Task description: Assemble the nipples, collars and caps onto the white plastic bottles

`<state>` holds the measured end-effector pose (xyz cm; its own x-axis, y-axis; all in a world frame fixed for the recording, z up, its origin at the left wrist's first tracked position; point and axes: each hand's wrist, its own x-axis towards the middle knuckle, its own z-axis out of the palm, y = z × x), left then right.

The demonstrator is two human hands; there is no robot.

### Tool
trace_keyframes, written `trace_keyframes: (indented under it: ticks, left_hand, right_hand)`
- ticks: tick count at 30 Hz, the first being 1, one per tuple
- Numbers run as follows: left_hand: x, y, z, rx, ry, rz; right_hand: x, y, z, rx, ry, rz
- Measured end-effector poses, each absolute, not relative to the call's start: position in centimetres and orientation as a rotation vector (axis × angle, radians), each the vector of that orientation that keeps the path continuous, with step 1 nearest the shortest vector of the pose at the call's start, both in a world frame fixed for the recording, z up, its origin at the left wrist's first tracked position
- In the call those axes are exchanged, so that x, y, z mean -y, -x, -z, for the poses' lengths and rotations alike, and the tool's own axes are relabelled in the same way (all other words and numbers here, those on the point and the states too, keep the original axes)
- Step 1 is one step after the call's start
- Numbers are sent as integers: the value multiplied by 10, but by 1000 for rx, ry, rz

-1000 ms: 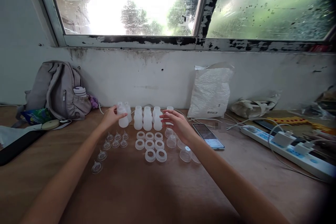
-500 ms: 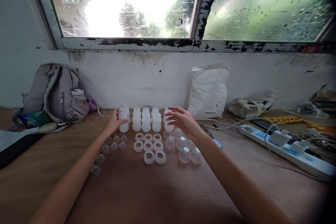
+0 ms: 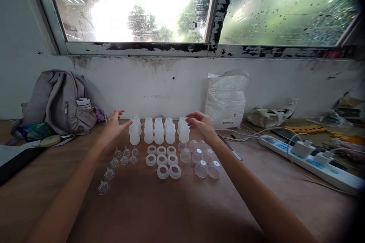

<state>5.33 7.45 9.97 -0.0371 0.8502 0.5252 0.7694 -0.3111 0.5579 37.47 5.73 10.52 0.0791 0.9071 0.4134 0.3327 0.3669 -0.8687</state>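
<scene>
Several frosted baby bottles (image 3: 159,135) stand upright without caps in columns near the wall. My left hand (image 3: 113,128) is open beside the leftmost bottle column (image 3: 134,137), its thumb close to a bottle's side; touching or apart, I cannot tell. At the other end, my right hand (image 3: 203,125) has its fingers stretched toward the rightmost bottle column (image 3: 184,136) and grips nothing visible. Clear bottle nipples (image 3: 124,159) lie in front of my left hand. White collar rings (image 3: 161,160) sit in rows in the middle. Clear dome caps (image 3: 201,169) rest below my right forearm.
A grey backpack (image 3: 61,102) leans on the wall at left. Behind my right hand stands a white plastic package (image 3: 226,100). A phone (image 3: 232,150), cables and a white power strip (image 3: 310,165) with plugs lie to the right.
My left hand has come off the leftmost bottles and moved slightly left, its fingers opening. My right hand has drawn slightly right of the rightmost column.
</scene>
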Motion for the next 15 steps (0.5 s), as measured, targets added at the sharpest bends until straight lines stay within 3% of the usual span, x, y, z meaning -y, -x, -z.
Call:
trace_keyframes:
  ticks: [4,10,15]
  left_hand:
    - [-45,-65,-123,-1491,-2351,-1102]
    - [-30,-68,-128,-1419,-2383,-608]
    - [-37,-57,-120,-1482,-2353,-441]
  right_hand:
    - [-99,-332,-110,2031,1370,-201]
    - [-160,-266,-121,2260,1501,-189]
    - [-179,-237,-118,2354,1720,-180]
